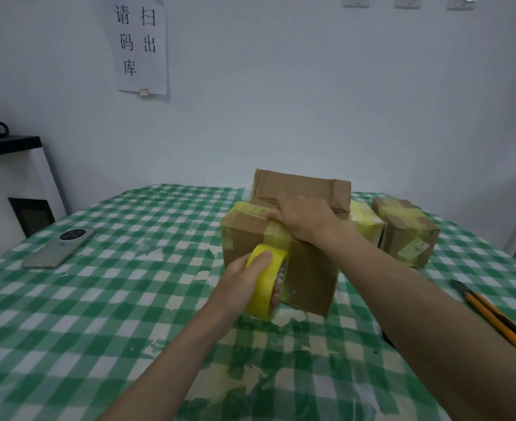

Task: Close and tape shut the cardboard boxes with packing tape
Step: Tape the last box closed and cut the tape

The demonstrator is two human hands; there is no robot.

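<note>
Cardboard box (250,238) sat a little past the middle of the worktop (98,299), toward one o'clock from where the person stood, its near corner turned toward them. Yellowish tape already ran along its top edges and down the front face. One flap (299,185) at the far side stood upright, so the top was not fully closed.

The right hand (307,218) lay on top of the box, palm down, its fingers (273,214) curled over the near top edge and pressing on the taped seam. The left hand (244,284) gripped a roll of yellow tape (266,279), thumb over the outer band and fingertips hooked through the core, holding the roll against the front face of the box, just below the strip that came down from the top.

Behind the box, at about two o'clock, two smaller boxes stood close together: one largely wrapped in yellow tape (366,221) and touching the main box, the other (408,230) brown with tape patches and a small label on its side. An orange-and-black utility knife (493,320) lay at three o'clock near the edge of the worktop. A phone (59,249) rested face down at ten o'clock. The green-and-white checked cloth showed worn, torn patches. On the wall at eleven o'clock hung a paper sign (139,44) with printed Chinese characters.
</note>
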